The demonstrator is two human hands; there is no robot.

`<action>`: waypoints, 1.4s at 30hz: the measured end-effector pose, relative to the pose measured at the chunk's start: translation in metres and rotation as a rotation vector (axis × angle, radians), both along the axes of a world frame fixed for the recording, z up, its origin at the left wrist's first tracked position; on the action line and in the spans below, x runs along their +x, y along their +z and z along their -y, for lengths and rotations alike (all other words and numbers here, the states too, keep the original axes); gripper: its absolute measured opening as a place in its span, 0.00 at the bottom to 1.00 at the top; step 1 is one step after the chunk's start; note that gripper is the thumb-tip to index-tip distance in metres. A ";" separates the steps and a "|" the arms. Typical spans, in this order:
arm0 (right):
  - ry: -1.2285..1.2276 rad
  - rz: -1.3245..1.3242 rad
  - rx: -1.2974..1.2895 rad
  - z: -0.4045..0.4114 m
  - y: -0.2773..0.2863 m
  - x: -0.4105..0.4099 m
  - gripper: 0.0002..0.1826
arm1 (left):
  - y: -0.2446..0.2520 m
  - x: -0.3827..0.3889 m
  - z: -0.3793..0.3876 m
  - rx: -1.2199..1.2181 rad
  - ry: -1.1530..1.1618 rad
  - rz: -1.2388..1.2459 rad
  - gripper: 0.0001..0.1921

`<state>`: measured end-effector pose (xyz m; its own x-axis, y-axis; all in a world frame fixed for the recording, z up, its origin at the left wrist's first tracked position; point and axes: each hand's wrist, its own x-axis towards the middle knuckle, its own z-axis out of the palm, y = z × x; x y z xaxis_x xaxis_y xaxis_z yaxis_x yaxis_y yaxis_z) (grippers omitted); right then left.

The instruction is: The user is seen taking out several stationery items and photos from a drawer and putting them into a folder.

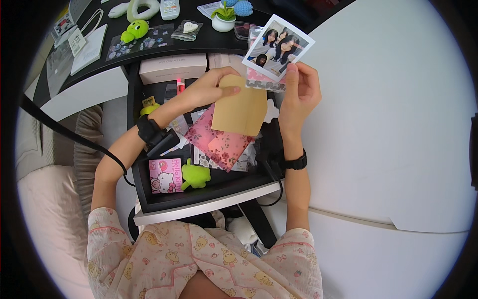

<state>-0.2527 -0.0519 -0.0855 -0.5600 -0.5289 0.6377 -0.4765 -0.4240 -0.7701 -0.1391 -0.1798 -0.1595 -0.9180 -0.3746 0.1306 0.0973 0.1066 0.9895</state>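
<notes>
My left hand grips a tan paper envelope near its upper left corner, above the open black drawer. Pinched between the thumb and fingers of my right hand is a white-bordered photo print of a group of people. Behind the print, pink and grey patterned sheets in a clear sleeve stick out; whether my right hand holds them too is hard to tell. Under the envelope lies a pink rose-patterned pouch in the drawer.
The drawer also holds a pink Hello Kitty box, a green plush toy and a contact lens box. On the black desktop stand a potted crochet flower and a white remote control. A white cabinet borders the right side.
</notes>
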 end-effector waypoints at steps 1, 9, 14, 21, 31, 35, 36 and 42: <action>-0.002 0.000 0.000 0.000 0.000 0.000 0.05 | -0.001 -0.001 0.000 0.000 -0.002 0.000 0.15; 0.012 -0.008 -0.005 0.001 -0.002 -0.001 0.05 | -0.009 -0.002 0.002 -0.038 -0.098 0.056 0.14; 0.027 0.010 0.002 0.000 -0.001 0.000 0.05 | -0.013 -0.001 0.001 -0.059 -0.146 0.081 0.16; 0.027 -0.011 0.031 -0.001 0.000 0.000 0.04 | -0.008 -0.005 -0.008 -0.043 0.167 -0.115 0.18; 0.029 -0.017 0.177 0.004 -0.003 0.000 0.05 | 0.029 0.011 -0.008 0.237 0.198 -0.282 0.19; 0.102 -0.033 0.257 0.006 -0.007 -0.002 0.05 | 0.026 0.010 -0.007 0.181 0.229 -0.260 0.15; 0.124 -0.032 0.250 0.006 -0.007 -0.001 0.05 | 0.026 0.010 -0.006 0.206 0.227 -0.280 0.14; 0.134 -0.116 0.186 0.008 -0.011 -0.004 0.06 | 0.029 0.009 -0.005 0.264 0.270 -0.323 0.17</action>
<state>-0.2568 -0.0601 -0.0961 -0.4058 -0.7076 0.5785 -0.5150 -0.3459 -0.7843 -0.1297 -0.1743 -0.1302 -0.7119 -0.6521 0.2608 0.4069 -0.0803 0.9099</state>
